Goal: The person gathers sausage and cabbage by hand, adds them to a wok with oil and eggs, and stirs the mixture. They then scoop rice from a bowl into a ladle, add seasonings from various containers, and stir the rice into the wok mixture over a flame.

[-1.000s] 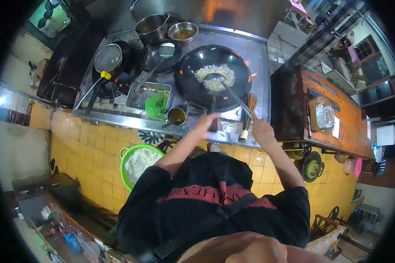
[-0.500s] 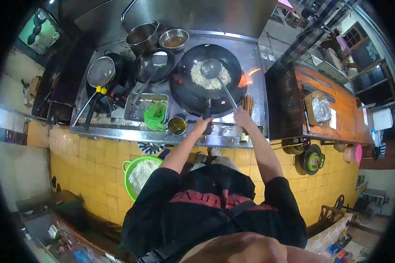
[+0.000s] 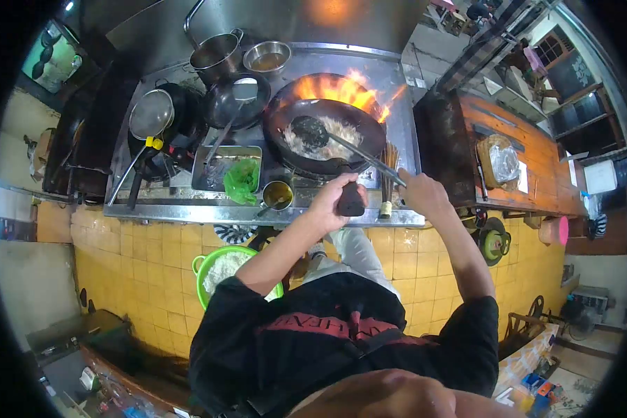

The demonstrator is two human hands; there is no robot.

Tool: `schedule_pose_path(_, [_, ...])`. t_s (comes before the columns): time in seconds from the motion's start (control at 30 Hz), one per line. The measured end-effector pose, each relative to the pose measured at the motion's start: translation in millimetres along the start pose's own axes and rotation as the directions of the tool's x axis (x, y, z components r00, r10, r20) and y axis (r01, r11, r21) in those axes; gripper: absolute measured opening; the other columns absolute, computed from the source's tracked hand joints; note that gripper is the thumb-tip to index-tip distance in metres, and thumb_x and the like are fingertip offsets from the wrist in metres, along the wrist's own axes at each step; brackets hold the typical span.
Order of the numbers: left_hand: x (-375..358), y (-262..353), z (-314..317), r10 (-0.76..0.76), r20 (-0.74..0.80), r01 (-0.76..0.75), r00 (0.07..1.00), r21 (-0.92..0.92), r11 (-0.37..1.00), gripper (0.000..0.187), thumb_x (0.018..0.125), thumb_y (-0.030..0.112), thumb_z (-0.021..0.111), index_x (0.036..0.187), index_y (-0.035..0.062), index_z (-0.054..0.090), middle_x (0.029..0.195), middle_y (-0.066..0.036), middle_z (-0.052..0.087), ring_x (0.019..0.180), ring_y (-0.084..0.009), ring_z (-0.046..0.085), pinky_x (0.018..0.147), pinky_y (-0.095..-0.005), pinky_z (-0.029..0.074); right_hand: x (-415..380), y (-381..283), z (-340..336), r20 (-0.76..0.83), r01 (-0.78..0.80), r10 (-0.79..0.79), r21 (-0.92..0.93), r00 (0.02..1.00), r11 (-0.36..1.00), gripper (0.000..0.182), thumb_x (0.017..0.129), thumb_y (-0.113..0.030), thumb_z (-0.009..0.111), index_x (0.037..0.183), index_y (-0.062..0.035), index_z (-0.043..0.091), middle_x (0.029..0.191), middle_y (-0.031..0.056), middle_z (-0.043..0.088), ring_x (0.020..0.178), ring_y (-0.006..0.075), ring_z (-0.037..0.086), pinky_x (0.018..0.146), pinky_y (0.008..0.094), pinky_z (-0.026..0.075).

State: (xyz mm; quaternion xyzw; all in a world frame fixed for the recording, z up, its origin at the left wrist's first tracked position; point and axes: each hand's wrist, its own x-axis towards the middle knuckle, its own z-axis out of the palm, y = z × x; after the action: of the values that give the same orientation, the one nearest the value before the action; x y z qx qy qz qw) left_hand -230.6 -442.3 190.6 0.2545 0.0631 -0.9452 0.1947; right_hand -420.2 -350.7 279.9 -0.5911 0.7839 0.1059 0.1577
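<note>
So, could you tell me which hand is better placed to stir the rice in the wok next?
Probably the right hand: it grips the ladle lying in the rice, while the left hand holds the wok handle.

Dim fisheye view, flame [image 3: 338, 88] glare

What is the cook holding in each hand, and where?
The left hand grips the black round wok by its dark handle end; the right hand holds the long metal ladle at its handle end.
</note>
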Motion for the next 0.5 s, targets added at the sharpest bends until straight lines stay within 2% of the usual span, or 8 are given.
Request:
schedule_pose_path(0.07, [-9,15,0,-0.118,-0.022,0.118,0.993,0.019,0.993,0.018,0.087,0.014,0.059,0.079,0.0023,0.048,0.067,-0.007,0.052,0.058,-0.0186,0.054,0.057,-0.0330,0.049,-16,0,-5,0.003,0.048,-0.048,0.041,0.999,0.998,0.034,0.086,-0.019,0.051,0.120,-0.0119,0.049,0.084,0.0228,0.064,0.079,0.0399,0.063,0.070,0.0494,0.050])
schedule_pose_path(0.13, [25,39,-55,0.054,0.030,-0.061,0.998,0.312,0.948,0.016,0.088,0.016,0.056,0.082,0.0034,0.049,0.070,-0.005,0.052,0.060,-0.0146,0.053,0.057,-0.0290,0.048,-22,3,-2,-0.008,0.100,-0.099,0.077,0.995,0.992,0.040,0.084,-0.015,0.052,0.123,-0.0144,0.048,0.086,0.0229,0.064,0.081,0.0409,0.063,0.071,0.0498,0.050])
schedule_pose_path(0.2, [43,40,-97,0.114,-0.129,-0.047,0.985,0.435,0.899,0.013,0.088,0.016,0.057,0.082,0.0062,0.051,0.068,-0.005,0.053,0.058,-0.0149,0.053,0.054,-0.0299,0.047,-23,8,16,-0.067,0.112,-0.105,0.098,0.992,0.989,0.047,0.081,-0.009,0.051,0.128,-0.0147,0.047,0.084,0.0238,0.063,0.080,0.0411,0.063,0.071,0.0492,0.051])
schedule_pose_path(0.27, [17,-8,-80,0.246,-0.214,-0.065,0.945,0.617,0.784,0.012,0.088,0.017,0.057,0.083,0.0069,0.051,0.068,-0.005,0.054,0.057,-0.0155,0.053,0.053,-0.0317,0.047,-13,9,40,-0.148,0.103,-0.094,0.051,0.984,0.993,0.044,0.083,-0.009,0.049,0.126,-0.0118,0.047,0.081,0.0230,0.063,0.077,0.0396,0.064,0.068,0.0486,0.052])
schedule_pose_path(0.33, [-34,-46,-36,0.016,-0.224,0.101,0.975,0.500,0.860,0.016,0.087,0.018,0.056,0.084,0.0037,0.052,0.069,-0.007,0.055,0.059,-0.0179,0.056,0.054,-0.0341,0.048,-11,9,62,-0.211,0.095,-0.090,0.013,0.973,0.995,0.041,0.084,-0.009,0.047,0.125,-0.0088,0.047,0.079,0.0222,0.063,0.075,0.0380,0.065,0.066,0.0480,0.053])
schedule_pose_path(0.4, [-42,-50,-19,0.006,-0.193,0.105,0.981,0.558,0.823,0.017,0.087,0.018,0.057,0.084,0.0018,0.051,0.068,-0.008,0.055,0.059,-0.0179,0.056,0.055,-0.0336,0.049,-3,13,71,-0.197,0.054,-0.043,0.052,0.979,0.997,0.043,0.085,-0.009,0.047,0.128,-0.0081,0.045,0.079,0.0216,0.064,0.074,0.0375,0.065,0.064,0.0461,0.054])
schedule_pose_path(0.43, [-35,-34,-7,0.093,-0.186,0.050,0.978,0.647,0.761,0.019,0.087,0.018,0.058,0.080,0.0007,0.052,0.066,-0.007,0.055,0.057,-0.0174,0.055,0.055,-0.0318,0.049,-5,14,75,-0.216,0.094,-0.076,0.076,0.973,0.993,0.046,0.086,-0.011,0.047,0.131,-0.0092,0.043,0.080,0.0207,0.065,0.075,0.0376,0.066,0.063,0.0456,0.054])
schedule_pose_path(0.5, [20,11,-42,0.152,-0.151,-0.045,0.977,0.546,0.837,0.022,0.087,0.020,0.058,0.075,0.0024,0.054,0.064,-0.008,0.055,0.054,-0.0166,0.054,0.055,-0.0294,0.048,-2,15,84,-0.206,0.078,-0.062,0.069,0.977,0.995,0.046,0.086,-0.012,0.048,0.132,-0.0090,0.043,0.080,0.0204,0.065,0.075,0.0374,0.066,0.062,0.0452,0.054])
